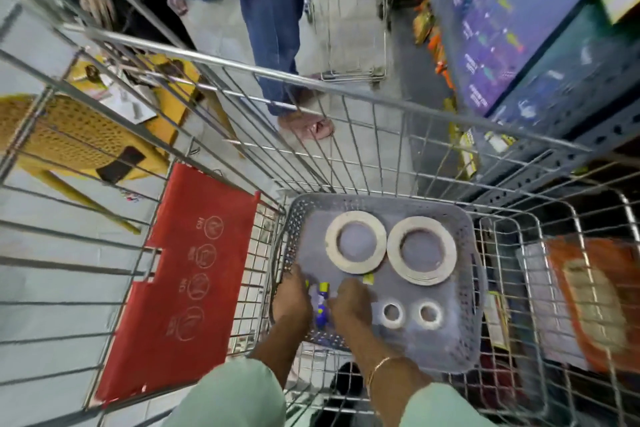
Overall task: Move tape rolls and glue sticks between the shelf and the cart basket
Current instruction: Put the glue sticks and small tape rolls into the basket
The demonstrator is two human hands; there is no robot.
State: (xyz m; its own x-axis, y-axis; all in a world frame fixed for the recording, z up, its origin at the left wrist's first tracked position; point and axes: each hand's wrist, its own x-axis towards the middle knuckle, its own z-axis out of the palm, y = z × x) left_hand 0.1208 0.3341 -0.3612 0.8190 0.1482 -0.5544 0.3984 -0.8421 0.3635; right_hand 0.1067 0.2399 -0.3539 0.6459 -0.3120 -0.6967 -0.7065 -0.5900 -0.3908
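A grey perforated plastic basket (pixel 464 340) sits in the wire cart (pixel 346 87). Two large white tape rolls (pixel 356 242) (pixel 421 250) lie flat at its far side, and two small tape rolls (pixel 393 313) (pixel 430 315) lie nearer me. My left hand (pixel 291 300) and my right hand (pixel 349 302) are both down in the basket's near left part, fingers curled. A yellow cap (pixel 368 278) pokes out past my right fingertips, and a yellow sliver (pixel 307 284) shows at my left hand. A blue and yellow glue stick (pixel 322 308) lies between the hands.
The cart's red child-seat flap (pixel 194 281) hangs to the left of the basket. An orange pack (pixel 595 298) lies in the cart at the right. The blue metal shelf (pixel 554 135) runs along the right. A person in jeans (pixel 273 28) and another cart (pixel 349 10) stand ahead, and a yellow stool (pixel 69 139) stands at the left.
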